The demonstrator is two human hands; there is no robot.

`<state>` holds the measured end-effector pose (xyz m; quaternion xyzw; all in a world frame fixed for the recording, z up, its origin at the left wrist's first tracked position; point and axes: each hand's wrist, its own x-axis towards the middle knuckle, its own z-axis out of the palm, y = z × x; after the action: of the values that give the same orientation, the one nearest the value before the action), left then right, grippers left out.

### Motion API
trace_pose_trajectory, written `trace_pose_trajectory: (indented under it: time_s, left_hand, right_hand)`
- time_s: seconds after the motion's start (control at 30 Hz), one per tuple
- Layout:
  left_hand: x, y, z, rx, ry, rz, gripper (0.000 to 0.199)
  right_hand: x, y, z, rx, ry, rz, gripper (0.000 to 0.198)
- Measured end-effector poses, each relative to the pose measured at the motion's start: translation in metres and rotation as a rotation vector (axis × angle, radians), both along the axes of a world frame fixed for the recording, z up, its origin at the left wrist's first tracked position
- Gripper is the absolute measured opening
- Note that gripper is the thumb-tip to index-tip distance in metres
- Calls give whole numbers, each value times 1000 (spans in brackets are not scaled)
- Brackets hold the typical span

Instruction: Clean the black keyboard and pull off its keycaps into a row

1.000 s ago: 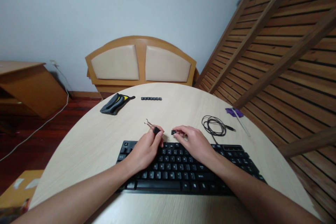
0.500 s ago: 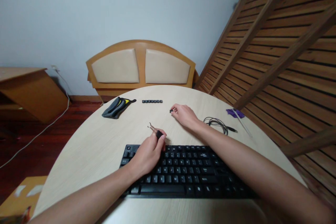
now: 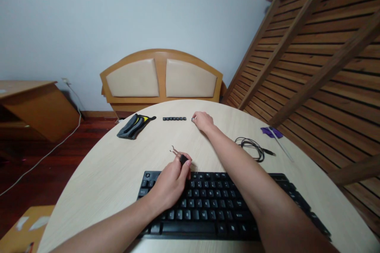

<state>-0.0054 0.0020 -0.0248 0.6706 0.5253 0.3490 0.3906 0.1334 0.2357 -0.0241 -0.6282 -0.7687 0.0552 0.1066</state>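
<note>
My left hand [image 3: 170, 180] is closed around the dark handle of a keycap puller [image 3: 175, 151], its two thin wire prongs pointing up and away from me. That hand hovers over the upper left part of a black keyboard [image 3: 190, 227]. Farther out, my right hand [image 3: 203, 120] pinches a small black keycap [image 3: 192, 119] at the tabletop, just right of a neat row of several black keycaps [image 3: 174, 118]. Whether this keycap touches the table I cannot tell. My forearms and left hand hide parts of the keyboard.
A grey, black and yellow pouch [image 3: 135, 126] lies at the far left of the round table [image 3: 97, 182]. To the right are a coiled black cable [image 3: 252, 146], a purple cloth [image 3: 271, 132] and a thin pale stick [image 3: 280, 144]. Wooden slats [image 3: 311, 87] lean at the right.
My right hand has moved away from me and slightly left, bringing the keycap level with the row's right end. My left hand keeps its hold on the puller. The view has tilted slightly.
</note>
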Motion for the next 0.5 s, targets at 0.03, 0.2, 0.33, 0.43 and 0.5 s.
trace_pose_trajectory:
  time_s: [0.03, 0.2, 0.33, 0.43, 0.5]
  left_hand:
    - [0, 0, 0, -1, 0, -1, 23]
    - [0, -1, -1, 2, -2, -1, 24]
    - [1, -1, 0, 2, 1, 4, 23]
    - [2, -1, 2, 7, 5, 5, 23]
    - [2, -1, 3, 6, 9, 1, 23]
  right_hand:
    - [-1, 2, -2, -2, -1, -6, 33]
    - [-4, 2, -12, 35, 23, 0, 31]
    - [-5, 0, -20, 100, 57, 15, 23]
    - [-6, 0, -24, 131, 74, 24, 24]
    - [-7, 2, -25, 146, 82, 30, 24]
